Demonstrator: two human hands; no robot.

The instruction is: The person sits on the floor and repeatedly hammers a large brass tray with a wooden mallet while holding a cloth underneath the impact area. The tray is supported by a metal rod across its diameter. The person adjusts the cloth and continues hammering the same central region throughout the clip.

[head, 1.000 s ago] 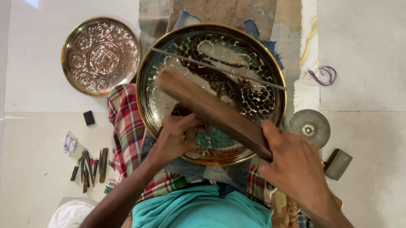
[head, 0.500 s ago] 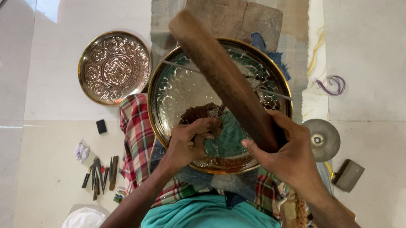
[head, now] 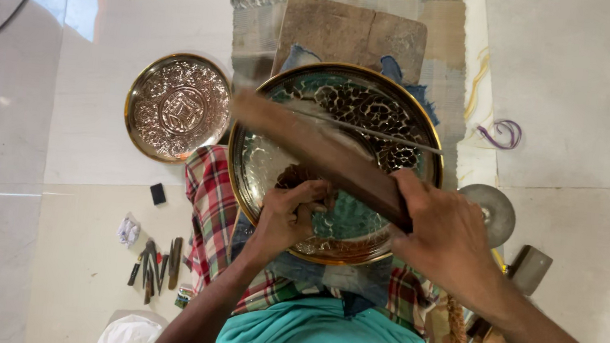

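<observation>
A large round brass tray [head: 428, 131] with an engraved, partly teal and dark patterned face rests on my lap. My right hand [head: 441, 233] grips a long brown wooden mallet [head: 321, 154] that reaches up and left across the tray, blurred with motion. My left hand [head: 289, 215] is curled over a small chisel held against the tray's lower middle; the chisel is mostly hidden by the fingers. A thin metal rod [head: 368, 131] lies across the tray's upper part.
A smaller embossed brass plate [head: 179, 106] lies on the floor to the left. Several chisels [head: 154, 265] and a small black block [head: 158, 194] lie at lower left. A grey disc [head: 491, 212], a small block [head: 530, 269] and a wooden board [head: 352, 34] on a mat surround the tray.
The wooden mallet has swung up and then back down over the tray. My left hand has stayed on the chisel at the tray's lower middle. The view has shifted slightly.
</observation>
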